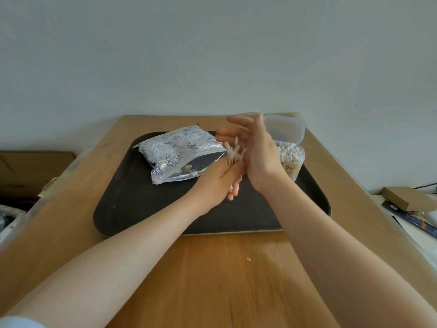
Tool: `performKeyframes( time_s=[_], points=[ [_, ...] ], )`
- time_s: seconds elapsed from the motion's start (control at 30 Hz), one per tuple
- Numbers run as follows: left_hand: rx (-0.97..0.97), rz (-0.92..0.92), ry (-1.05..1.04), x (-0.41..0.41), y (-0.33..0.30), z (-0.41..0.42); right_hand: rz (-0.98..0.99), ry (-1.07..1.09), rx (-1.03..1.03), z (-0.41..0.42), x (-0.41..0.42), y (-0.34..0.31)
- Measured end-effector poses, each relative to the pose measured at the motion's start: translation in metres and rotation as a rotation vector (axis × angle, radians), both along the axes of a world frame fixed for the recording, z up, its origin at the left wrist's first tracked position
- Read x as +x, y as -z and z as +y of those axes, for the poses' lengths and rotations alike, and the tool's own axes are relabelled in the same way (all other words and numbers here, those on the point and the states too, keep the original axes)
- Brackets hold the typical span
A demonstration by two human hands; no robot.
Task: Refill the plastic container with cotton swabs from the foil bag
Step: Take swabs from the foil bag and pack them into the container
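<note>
Wooden table [212,268], dark tray [146,209] on it. Foil bag [179,150] lies at the tray's 10 o'clock. Plastic container [292,159], lid up and packed with swabs, at 2 o'clock. Left hand [222,183] grips a bunch of cotton swabs [233,153] upright at centre. Right hand [253,150] beside it, fingers straight and blurred.

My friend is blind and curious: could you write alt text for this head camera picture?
A person's left hand grips a bunch of cotton swabs upright over a black tray, with the open right hand beside it. A foil bag lies to the left, an open plastic container full of swabs to the right.
</note>
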State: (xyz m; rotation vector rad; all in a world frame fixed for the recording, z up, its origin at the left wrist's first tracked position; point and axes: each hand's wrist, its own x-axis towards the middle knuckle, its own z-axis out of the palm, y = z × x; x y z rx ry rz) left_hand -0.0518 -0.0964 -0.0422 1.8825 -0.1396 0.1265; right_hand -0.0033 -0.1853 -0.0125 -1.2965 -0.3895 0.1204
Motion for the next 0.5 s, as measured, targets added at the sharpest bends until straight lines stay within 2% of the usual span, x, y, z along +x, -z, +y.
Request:
performKeyframes(
  time_s=[0.1,0.2,0.27,0.37,0.5],
  points=[
    [-0.018,0.111,0.053,0.001,0.000,0.005,-0.306,-0.039,-0.306,-0.001,-0.004,-0.007],
    [-0.040,0.214,0.008,0.003,-0.004,0.010,-0.700,0.131,-0.617,0.002,-0.001,0.007],
    [-0.049,0.242,-0.051,0.003,-0.005,0.011,-0.919,0.269,-0.725,0.000,0.003,0.021],
    [-0.057,0.216,-0.066,0.002,-0.005,0.011,-0.949,0.341,-0.765,-0.006,0.008,0.029],
    [-0.267,0.201,0.020,0.003,-0.005,0.015,-0.650,0.222,-0.668,-0.010,0.012,0.028]
  ],
)
